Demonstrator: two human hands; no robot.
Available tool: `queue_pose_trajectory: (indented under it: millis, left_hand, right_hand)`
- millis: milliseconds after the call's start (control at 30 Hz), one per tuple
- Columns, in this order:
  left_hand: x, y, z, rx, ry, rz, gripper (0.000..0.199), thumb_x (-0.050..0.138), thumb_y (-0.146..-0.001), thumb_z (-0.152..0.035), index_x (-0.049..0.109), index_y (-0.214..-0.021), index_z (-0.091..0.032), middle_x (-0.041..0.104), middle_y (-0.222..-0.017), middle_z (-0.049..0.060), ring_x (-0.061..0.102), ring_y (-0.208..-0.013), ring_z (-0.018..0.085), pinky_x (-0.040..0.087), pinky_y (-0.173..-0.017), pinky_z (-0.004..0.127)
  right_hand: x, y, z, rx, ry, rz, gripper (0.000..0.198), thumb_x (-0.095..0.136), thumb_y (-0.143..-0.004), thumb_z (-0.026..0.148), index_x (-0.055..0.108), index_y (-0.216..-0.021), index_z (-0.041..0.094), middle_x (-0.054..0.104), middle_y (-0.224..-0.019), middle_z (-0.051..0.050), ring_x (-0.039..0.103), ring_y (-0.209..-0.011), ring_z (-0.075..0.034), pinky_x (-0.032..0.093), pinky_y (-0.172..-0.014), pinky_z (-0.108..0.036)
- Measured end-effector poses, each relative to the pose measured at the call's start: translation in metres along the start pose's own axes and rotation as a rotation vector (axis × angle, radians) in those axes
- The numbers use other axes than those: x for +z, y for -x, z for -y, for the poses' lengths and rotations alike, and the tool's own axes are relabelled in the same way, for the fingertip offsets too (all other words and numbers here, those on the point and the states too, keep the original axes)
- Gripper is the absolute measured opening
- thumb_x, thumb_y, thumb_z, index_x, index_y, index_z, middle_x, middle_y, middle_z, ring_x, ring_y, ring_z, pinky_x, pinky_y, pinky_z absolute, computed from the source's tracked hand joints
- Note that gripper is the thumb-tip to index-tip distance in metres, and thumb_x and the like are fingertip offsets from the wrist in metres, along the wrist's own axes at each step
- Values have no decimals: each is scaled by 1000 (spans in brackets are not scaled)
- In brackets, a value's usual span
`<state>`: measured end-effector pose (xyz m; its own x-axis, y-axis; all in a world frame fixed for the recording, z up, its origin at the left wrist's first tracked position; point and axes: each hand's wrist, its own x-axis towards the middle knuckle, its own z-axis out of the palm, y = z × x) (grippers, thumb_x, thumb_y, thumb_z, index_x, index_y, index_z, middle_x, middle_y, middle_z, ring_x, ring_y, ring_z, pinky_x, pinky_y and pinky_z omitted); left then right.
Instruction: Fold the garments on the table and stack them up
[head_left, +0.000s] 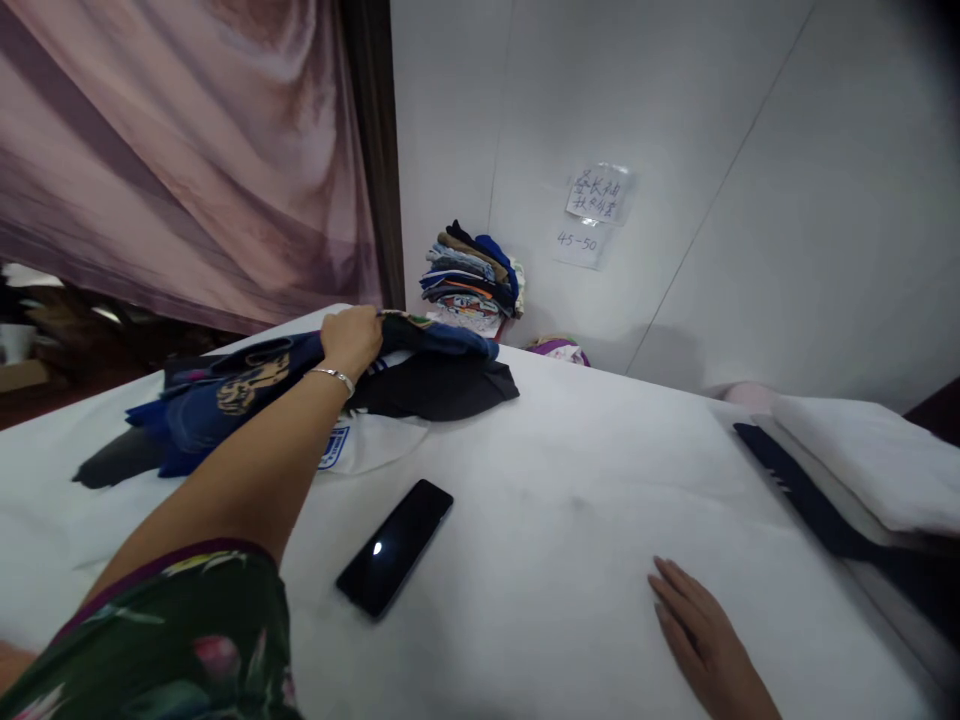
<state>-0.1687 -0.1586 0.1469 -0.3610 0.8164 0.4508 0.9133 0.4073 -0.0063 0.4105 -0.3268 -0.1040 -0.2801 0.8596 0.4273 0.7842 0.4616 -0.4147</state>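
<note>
My left hand (351, 338), with a silver bracelet at the wrist, reaches to the far left of the white table. Its fingers are closed on a dark blue denim garment (204, 400) with tan embroidery, at the top of a loose heap. A black garment (442, 388) and a white garment with a blue print (375, 440) lie under and beside it. My right hand (697, 630) holds nothing; its fingers are stretched out low over the tabletop at the right, and I cannot tell whether they touch it. A black phone (397, 548) lies between my arms.
A stack of folded clothes (472, 275) stands by the wall beyond the table. White and dark folded fabric (870, 460) is piled at the right edge. A pinkish curtain (195, 150) hangs at the left. Handwritten paper signs (596, 195) are on the wall.
</note>
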Motion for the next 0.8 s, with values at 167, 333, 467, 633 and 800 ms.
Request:
queue_pose_trajectory:
  millis: [167, 333, 467, 633, 800]
  left_hand:
    - [-56, 28, -84, 177, 74, 19, 33, 39, -95, -25, 69, -99, -11, 70, -99, 17, 66, -95, 28, 47, -80, 36]
    - [-91, 95, -205, 484, 259, 121, 35, 36, -93, -14, 70, -99, -7, 71, -96, 20, 68, -96, 28, 50, -82, 38]
    - [-102, 158, -283, 670, 393, 233, 36, 35, -93, -13, 67, -108, -9, 69, -103, 21, 66, -103, 28, 51, -86, 39]
    - [-97, 260, -356, 1024, 467, 494, 26, 50, -87, -18, 71, -100, -9, 71, -95, 24, 69, -96, 31, 55, -78, 40]
    - [-78, 364, -381, 1389, 462, 713, 18, 59, -81, -19, 74, -89, -15, 72, -87, 24, 71, -87, 34, 56, -70, 42]
  right_hand:
    - [2, -1, -3, -17, 26, 56, 40, 53, -89, 40, 63, -127, 35, 54, -140, -3, 51, -129, -33, 43, -108, -53]
    - [-6, -10, 14, 70, -173, 61, 37, 56, -88, 44, 70, -116, 25, 59, -135, -10, 49, -129, -33, 36, -110, -58]
    - [-21, -22, 28, 362, -661, -27, 48, 68, -79, 53, 68, -117, 23, 62, -131, -12, 51, -127, -31, 33, -112, -54]
    - [-52, -31, 24, 653, -1454, -411, 57, 58, -76, 72, 64, -115, 32, 69, -119, -5, 64, -111, -27, 48, -98, -50]
    - [-79, -25, 12, 894, -1522, -354, 57, 48, -80, 72, 71, -92, 21, 76, -90, -11, 69, -101, -30, 56, -85, -45]
